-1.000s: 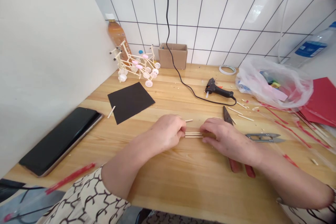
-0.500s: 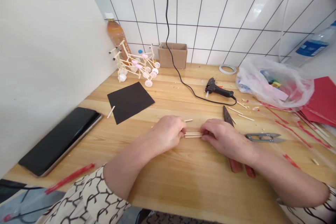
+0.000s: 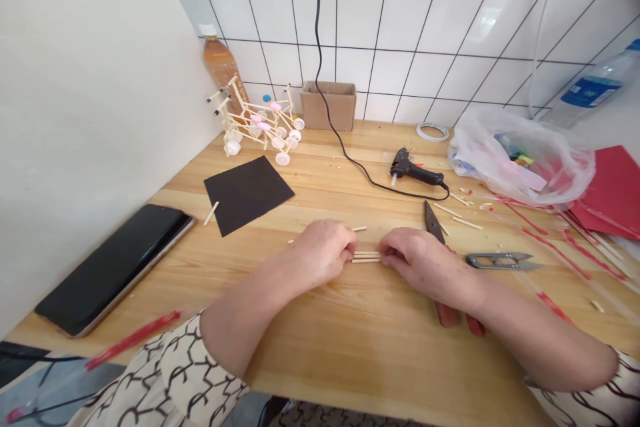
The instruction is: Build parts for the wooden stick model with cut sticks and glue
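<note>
Three thin wooden sticks [image 3: 367,257] lie side by side on the wooden table, spanning the gap between my hands. My left hand [image 3: 327,250] pinches their left ends with closed fingers. At their right ends, the fingertips of my right hand [image 3: 407,253] are closed on them too. Another wooden stick [image 3: 359,229] lies just behind, partly hidden by my left hand. Beneath my right wrist are pliers [image 3: 434,221] with red handles, partly covered. Grey thread snips [image 3: 500,261] rest right of that wrist.
A black glue gun [image 3: 420,173] with a cord lies behind my right hand. Black card [image 3: 249,193], a phone [image 3: 115,267] and a wheeled stick model [image 3: 260,120] are on the left. A plastic bag [image 3: 525,160] and red paper [image 3: 610,193] sit at the right.
My right hand has shifted very slightly left along the sticks, so a little less of them shows between my hands. The left hand stays nearly still.
</note>
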Action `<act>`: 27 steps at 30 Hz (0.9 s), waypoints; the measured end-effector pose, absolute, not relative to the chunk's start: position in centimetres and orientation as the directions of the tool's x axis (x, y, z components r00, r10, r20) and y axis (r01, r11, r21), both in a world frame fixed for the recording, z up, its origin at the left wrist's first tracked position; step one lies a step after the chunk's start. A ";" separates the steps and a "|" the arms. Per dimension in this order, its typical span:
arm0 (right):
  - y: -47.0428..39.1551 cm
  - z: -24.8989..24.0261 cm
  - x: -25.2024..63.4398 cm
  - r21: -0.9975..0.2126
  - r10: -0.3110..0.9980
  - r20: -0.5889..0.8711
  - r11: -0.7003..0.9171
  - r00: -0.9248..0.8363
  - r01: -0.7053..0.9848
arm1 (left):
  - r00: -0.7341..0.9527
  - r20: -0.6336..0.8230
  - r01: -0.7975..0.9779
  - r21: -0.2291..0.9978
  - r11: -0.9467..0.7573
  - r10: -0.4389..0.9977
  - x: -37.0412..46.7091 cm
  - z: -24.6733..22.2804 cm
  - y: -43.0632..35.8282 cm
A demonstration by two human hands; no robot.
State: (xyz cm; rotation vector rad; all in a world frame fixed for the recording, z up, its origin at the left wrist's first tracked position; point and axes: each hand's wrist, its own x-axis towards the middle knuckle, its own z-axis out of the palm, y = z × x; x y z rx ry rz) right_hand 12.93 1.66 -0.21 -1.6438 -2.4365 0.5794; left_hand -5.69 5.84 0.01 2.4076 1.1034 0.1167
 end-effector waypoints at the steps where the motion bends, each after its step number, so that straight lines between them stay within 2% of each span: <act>1: 1.7 -0.2 12.9 -0.392 0.918 -0.090 0.325 -0.387 0.861 | 0.670 -0.127 0.692 0.465 -0.553 0.731 -5.7 0.0 5.9; 21: 1.4 -0.2 12.8 -0.387 0.916 -0.085 0.333 -0.392 0.860 | 0.645 -0.121 0.700 0.490 -0.520 0.754 -4.8 -0.2 4.8; 27: 1.4 -0.1 12.8 -0.370 0.903 -0.128 0.341 -0.410 0.864 | 0.627 -0.142 0.709 0.512 -0.486 0.766 -4.8 -0.6 4.7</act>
